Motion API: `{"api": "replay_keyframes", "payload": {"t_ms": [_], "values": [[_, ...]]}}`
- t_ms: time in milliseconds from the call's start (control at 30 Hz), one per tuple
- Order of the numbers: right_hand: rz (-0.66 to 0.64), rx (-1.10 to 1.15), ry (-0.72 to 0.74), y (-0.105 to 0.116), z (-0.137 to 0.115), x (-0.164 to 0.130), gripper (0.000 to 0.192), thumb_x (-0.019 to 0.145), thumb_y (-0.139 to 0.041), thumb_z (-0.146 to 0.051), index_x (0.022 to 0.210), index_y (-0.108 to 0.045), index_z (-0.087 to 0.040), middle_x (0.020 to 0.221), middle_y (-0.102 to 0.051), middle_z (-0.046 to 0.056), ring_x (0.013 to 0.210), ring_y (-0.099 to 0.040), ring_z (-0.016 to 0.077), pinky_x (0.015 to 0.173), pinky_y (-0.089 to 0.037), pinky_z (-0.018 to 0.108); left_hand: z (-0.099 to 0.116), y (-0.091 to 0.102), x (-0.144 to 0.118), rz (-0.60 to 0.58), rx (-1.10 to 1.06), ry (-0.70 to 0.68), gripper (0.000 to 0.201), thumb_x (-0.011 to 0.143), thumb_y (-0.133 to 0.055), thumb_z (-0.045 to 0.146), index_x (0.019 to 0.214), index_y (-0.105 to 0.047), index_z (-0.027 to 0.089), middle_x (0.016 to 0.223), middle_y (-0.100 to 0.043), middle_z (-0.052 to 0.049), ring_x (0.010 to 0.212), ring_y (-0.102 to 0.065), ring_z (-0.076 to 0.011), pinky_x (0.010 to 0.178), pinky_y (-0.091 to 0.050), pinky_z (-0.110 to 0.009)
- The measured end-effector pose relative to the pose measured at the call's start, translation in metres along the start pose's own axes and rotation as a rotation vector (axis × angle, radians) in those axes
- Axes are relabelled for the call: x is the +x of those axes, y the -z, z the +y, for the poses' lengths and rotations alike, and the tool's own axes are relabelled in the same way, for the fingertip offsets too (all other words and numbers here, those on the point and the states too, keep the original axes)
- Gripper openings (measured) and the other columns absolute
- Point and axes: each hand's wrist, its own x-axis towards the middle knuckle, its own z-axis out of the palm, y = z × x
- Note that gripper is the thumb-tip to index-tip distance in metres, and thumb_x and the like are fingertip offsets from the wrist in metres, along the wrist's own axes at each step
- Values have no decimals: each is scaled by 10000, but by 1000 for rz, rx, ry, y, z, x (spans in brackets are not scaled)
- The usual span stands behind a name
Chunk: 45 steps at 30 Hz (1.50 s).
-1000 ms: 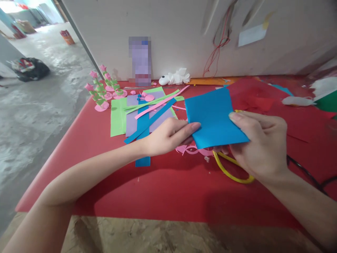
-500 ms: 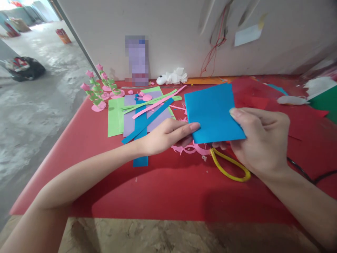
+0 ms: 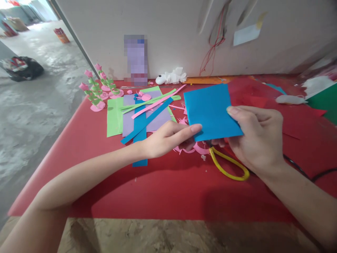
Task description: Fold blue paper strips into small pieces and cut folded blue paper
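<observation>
1. Above the red table [image 3: 158, 189], a little right of its middle, a square of blue paper [image 3: 210, 110] is held up off the surface between both hands.
2. On the near left corner, the left hand [image 3: 168, 140] pinches the sheet, fingers on top and thumb underneath, closed on the paper.
3. Along the right edge, the right hand [image 3: 256, 140] clamps it with the thumb flat on the upper face and the fingers curled beneath.
4. The sheet looks thin, light and matte, with straight cut edges; it probably bends and creases easily, so a hold near the edges or corners, as now, should keep it flat.
5. Under the right hand a yellow loop [image 3: 230, 167], smooth and rounded like a scissor handle, lies on the table; the rest of it is hidden.
6. Pink paper scraps [image 3: 191, 149], curly and thin, lie just below the sheet.
7. Farther left lie flat green paper [image 3: 113, 117], purple paper [image 3: 158, 121] and long blue strips [image 3: 139, 131].
8. Small pink paper flowers [image 3: 93, 93] on green stems stand upright near the table's far left corner.
</observation>
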Motion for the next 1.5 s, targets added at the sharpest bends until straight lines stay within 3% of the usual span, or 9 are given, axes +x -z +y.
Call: {"api": "replay_keyframes", "payload": {"t_ms": [233, 367, 700, 800, 900, 1100, 1200, 1367, 1500], "values": [[-10, 64, -91, -3, -4, 0, 314, 745, -584, -221, 438, -526, -187, 356, -466, -45, 273, -448, 111, 221, -361, 231, 3, -4, 0, 25, 130, -66, 422, 924, -365, 297, 541, -467, 153, 452, -409, 55, 439, -382, -23, 490, -354, -162], [6, 70, -90, -3, -4, 1, 294, 736, -580, -223, 449, -525, -193, 372, -447, -54, 280, -448, 107, 225, -373, 234, 1, -5, 1, 22, 49, -31, 421, 929, -346, 315, 567, -485, 150, 514, -487, 34, 493, -448, -29, 536, -392, -163], [-1, -179, 92, 3, 0, 2, 335, 834, -503, -251, 506, -475, -188, 426, -423, -49, 332, -378, 64, 313, -340, 216, -7, -3, 3, 66, 70, -1, 375, 884, -457, 368, 578, -453, 151, 508, -419, 50, 491, -374, -32, 482, -332, -182], [38, -358, 283, 6, -3, 3, 412, 831, -510, -208, 465, -322, -181, 442, -231, -62, 393, -221, 36, 390, -239, 213, -11, -2, 8, 235, 35, 42, 268, 859, -501, 401, 764, -530, 152, 698, -549, 8, 666, -511, -66, 588, -415, -186], [17, -546, 454, 4, -7, 2, 423, 767, -556, -141, 445, -284, -172, 472, -145, -61, 446, -128, 60, 437, -180, 259, -12, -3, 11, 312, -93, 20, 324, 845, -536, 336, 1120, -462, 181, 1134, -567, -52, 1031, -558, -125, 819, -484, -207], [-154, -635, 577, -3, -7, -5, 128, 783, -567, -183, 660, -586, -218, 529, -557, -51, 457, -468, 70, 445, -355, 220, -9, -6, 9, 265, -232, 4, 443, 805, -593, 296, 1210, -420, 258, 1251, -540, -3, 1164, -537, -173, 938, -502, -254], [-200, -568, 462, -1, -7, -4, 69, 783, -602, -250, 832, -636, -214, 675, -663, -40, 519, -565, 75, 460, -436, 193, -8, -5, 7, 203, -274, -3, 459, 801, -600, 299, 1225, -427, 269, 1275, -536, 4, 1165, -545, -179, 972, -493, -282], [-310, -326, 116, 5, -8, 2, 403, 619, -746, -418, 931, -605, -204, 790, -649, -14, 574, -584, 93, 471, -475, 203, -6, -3, 5, 145, -316, 57, 618, 712, -685, 385, 1259, -429, 255, 1409, -429, -35, 1318, -406, -262, 1054, -437, -366], [-377, -226, -8, 4, -7, 4, 519, 511, -810, -409, 934, -577, -218, 845, -625, -1, 665, -573, 113, 472, -461, 205, -9, -1, 4, 102, -301, -42, 479, 772, -625, 437, 1202, -490, 274, 1301, -539, 1, 1246, -489, -218, 1028, -444, -320]]}}
